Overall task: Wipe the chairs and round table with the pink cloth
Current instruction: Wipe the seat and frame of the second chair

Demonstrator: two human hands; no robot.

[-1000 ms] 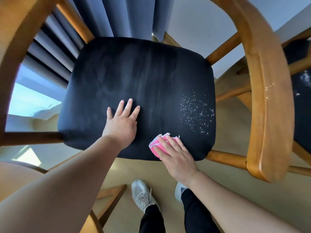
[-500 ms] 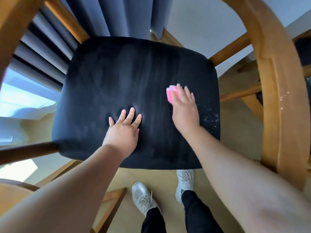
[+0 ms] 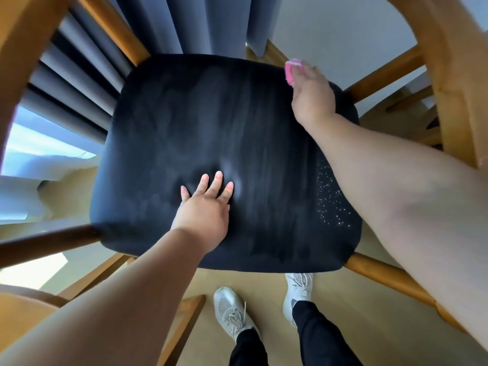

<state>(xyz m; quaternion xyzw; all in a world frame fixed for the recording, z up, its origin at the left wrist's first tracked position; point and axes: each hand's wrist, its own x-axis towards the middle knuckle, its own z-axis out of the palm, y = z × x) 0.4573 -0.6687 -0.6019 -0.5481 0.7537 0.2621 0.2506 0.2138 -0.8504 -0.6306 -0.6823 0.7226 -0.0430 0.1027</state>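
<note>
Wooden chair (image 3: 449,75) seen from above, its arms and back rails cut off at every edge of the view, its black seat (image 3: 211,114) below me. A grey curtain (image 3: 184,19) hangs beyond the seat's far edge, with tan floor (image 3: 356,299) underneath.

My right forearm crosses the seat's right side. My left hand (image 3: 204,210) rests flat a little to the near side of the seat's middle, fingers straight and spread, holding nothing. My right hand (image 3: 313,93) is at the seat's far right corner, on top of the pink cloth (image 3: 290,72). Only a folded edge of the cloth shows past my fingers. Motion blur smears that hand, so I cannot tell whether the fingers curl round the cloth or only press it.

My pale shoes (image 3: 232,310) stand below the near edge. White specks (image 3: 332,202) dot the seat toward its near right corner, partly hidden by the forearm.

Half a second ago the cloth was at the right-hand middle of the seat, just beside the specks. It has since travelled to the far corner. The left hand has kept its place, and the specks remain.
</note>
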